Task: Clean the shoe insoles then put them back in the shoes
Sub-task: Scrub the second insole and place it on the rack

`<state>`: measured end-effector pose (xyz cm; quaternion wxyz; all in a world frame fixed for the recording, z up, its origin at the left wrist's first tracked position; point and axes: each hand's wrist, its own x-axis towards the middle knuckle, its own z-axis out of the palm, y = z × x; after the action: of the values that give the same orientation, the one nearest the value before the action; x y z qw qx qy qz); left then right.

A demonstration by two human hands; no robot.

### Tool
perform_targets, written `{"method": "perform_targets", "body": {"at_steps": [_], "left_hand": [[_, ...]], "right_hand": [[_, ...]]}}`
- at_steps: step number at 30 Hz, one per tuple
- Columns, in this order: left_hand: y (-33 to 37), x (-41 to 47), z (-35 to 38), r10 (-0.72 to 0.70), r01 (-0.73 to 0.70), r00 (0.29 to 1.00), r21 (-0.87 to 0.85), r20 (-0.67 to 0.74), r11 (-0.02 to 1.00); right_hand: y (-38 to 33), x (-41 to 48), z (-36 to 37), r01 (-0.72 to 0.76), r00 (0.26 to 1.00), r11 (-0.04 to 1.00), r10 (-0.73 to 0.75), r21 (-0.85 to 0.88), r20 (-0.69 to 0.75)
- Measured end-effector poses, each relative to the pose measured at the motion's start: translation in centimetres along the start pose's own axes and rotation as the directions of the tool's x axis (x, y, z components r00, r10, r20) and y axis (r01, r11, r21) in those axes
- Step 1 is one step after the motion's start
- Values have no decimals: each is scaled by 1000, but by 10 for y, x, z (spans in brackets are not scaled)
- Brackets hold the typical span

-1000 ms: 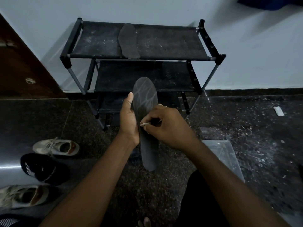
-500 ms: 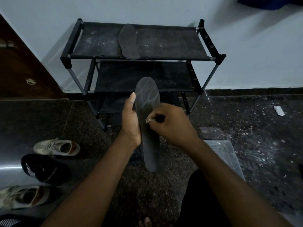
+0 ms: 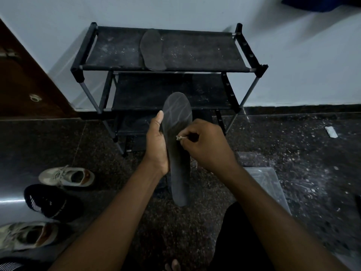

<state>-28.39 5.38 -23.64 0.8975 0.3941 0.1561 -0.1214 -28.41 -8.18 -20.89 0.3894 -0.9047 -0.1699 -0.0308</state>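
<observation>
A long dark insole (image 3: 178, 153) stands upright in front of me, with pale streaks near its toe. My left hand (image 3: 157, 141) grips its left edge, thumb pointing up. My right hand (image 3: 205, 145) is closed on a small pale tool whose tip (image 3: 179, 137) touches the insole's middle; what the tool is I cannot tell. A second dark insole (image 3: 152, 50) lies flat on the top shelf of the black shoe rack (image 3: 252, 70). On the floor at the left stand a beige sneaker (image 3: 66, 176), a black sneaker (image 3: 48, 202) and another beige sneaker (image 3: 25, 234).
The rack stands against a pale wall. A clear plastic lid or box (image 3: 267, 184) lies on the dark speckled floor at the right, under my right forearm. A brown door (image 3: 25, 85) is at the left. A small white scrap (image 3: 331, 132) lies far right.
The insole and both hands have risen slightly. My right hand with the small tool moved up the insole from its lower middle toward its centre.
</observation>
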Motion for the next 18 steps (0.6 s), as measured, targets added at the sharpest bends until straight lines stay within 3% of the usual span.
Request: {"method": "perform_targets", "body": {"at_steps": [5,11,18], "left_hand": [[3,1,-3,18,-18,1000,-17,1,1000],[2,0,-1,23,-23,1000,-3,6,1000],[4,-3,0,34,-34,999,-1,-16,999]], "right_hand": [[-3,-2,-1,28,993,1000,-27,-2,116],[2,1,-2,-24,1000,999,25,-22,15],[1,0,-5,20,996,997,-14,-73,83]]}}
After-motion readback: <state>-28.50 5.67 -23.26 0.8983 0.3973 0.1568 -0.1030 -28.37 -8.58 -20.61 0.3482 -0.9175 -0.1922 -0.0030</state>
